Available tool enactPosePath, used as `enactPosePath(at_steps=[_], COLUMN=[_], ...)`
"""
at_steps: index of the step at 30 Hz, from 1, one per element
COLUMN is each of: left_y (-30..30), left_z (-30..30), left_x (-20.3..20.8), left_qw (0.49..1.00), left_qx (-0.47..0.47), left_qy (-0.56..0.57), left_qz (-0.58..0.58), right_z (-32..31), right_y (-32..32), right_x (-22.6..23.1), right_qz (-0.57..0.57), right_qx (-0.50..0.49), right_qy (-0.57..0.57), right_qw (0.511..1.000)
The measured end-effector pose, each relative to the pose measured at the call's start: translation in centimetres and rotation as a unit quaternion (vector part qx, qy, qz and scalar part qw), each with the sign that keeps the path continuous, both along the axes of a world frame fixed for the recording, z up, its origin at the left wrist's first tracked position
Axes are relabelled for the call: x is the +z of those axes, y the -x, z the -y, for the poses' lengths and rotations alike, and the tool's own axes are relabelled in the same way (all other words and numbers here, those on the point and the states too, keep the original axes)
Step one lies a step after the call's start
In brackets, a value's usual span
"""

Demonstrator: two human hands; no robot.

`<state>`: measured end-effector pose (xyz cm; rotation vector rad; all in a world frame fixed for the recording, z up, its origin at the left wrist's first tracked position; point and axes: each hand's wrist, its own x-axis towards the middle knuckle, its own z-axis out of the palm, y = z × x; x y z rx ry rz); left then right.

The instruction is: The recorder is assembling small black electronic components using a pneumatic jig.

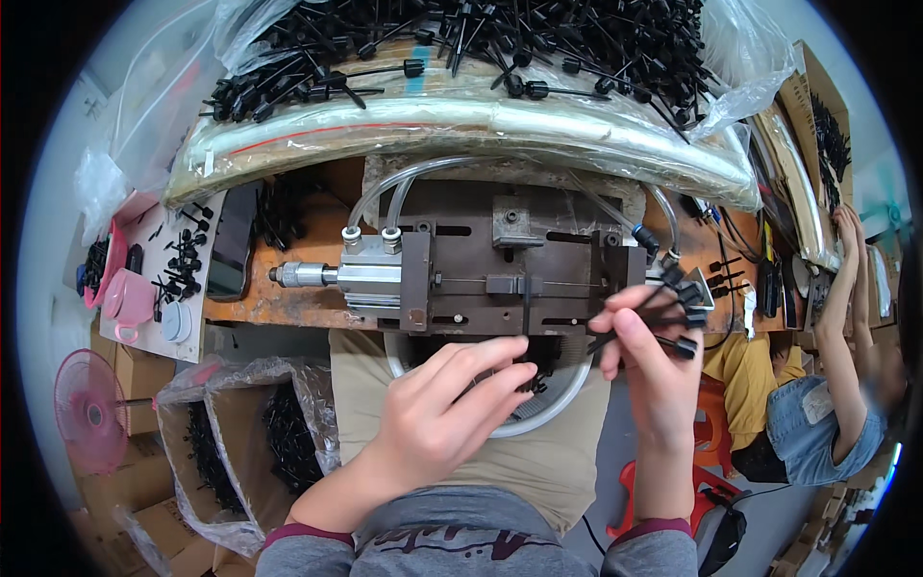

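Note:
My right hand (649, 361) is closed around several black plastic pieces (685, 298) with thin stems and chunky heads, at the right end of the clamping device. At its middle, my left hand (447, 399) has its fingertips at the lower end of one black strip-like piece (526, 306), apparently pinching it; the thumb is hidden. That strip stands across the small metal block (505, 285) at the centre of the dark metal fixture (471, 226). A silver air cylinder (373, 279) with clear hoses sits on the fixture's left.
A large heap of black stemmed pieces (481, 48) lies on a plastic-covered padded ledge (461, 135) behind the fixture. Left are a phone (232, 255), a pink cup (128, 296), a fan (91, 412) and lined boxes (245, 423). A co-worker (817, 423) sits at the right.

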<state>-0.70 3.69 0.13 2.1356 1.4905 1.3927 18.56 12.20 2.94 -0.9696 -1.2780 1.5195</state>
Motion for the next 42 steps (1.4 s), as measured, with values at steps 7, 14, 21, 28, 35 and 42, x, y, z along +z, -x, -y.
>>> enactPosePath(at_steps=[7,14,21,28,35,42], left_y=[-1.1,-1.1,-0.4,-0.5,-0.2,-0.4], left_z=[-1.8,-2.0,-2.2,-2.0,-0.6,0.4], left_x=[-2.3,-1.5,-1.7,-1.2,0.2,1.1], left_qw=[0.984,0.974,0.977,0.972,0.991,0.938], left_qx=[0.057,0.08,0.068,0.068,-0.027,-0.154], left_qy=[-0.008,0.027,0.054,0.052,0.097,0.136], left_qz=[-0.166,-0.21,-0.196,-0.22,0.091,0.28], right_z=[2.0,2.4,2.5,2.6,2.2,2.0], right_y=[-0.5,-1.3,-1.0,-1.7,-0.4,1.5], right_x=[-0.3,-1.2,-1.6,-3.2,-2.4,-2.4], right_qz=[0.032,0.006,0.121,0.159,0.326,0.338], right_qx=[-0.1,-0.103,-0.137,-0.175,-0.13,-0.067], right_qy=[-0.098,-0.159,-0.25,-0.363,-0.569,-0.638], right_qw=[0.99,0.982,0.951,0.901,0.744,0.688])
